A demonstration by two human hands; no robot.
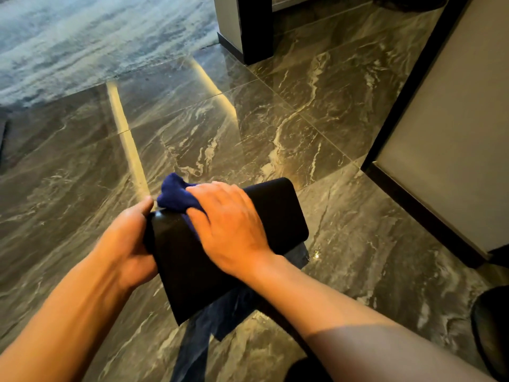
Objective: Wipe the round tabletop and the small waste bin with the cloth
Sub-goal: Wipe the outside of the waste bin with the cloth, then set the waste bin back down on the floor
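Dark marble floor (248, 128), pale rug (82, 37) far left. Small black waste bin (275, 210): held off the floor, near centre. Your left hand (129, 238) grips its left side, fingers wrapped behind. Your right hand (228, 224) presses the blue cloth (176, 194) onto its top, fingers spread flat.

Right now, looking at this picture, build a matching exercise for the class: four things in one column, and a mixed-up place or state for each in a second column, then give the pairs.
Column one:
1. left hand
2. right hand
3. cloth
4. carpet

Column two:
A. bunched, blue, under the fingers
B. pressing down on top of the waste bin
C. far left, beyond the marble floor
D. gripping the bin's left edge

Pairs: 1-D, 2-B, 3-A, 4-C
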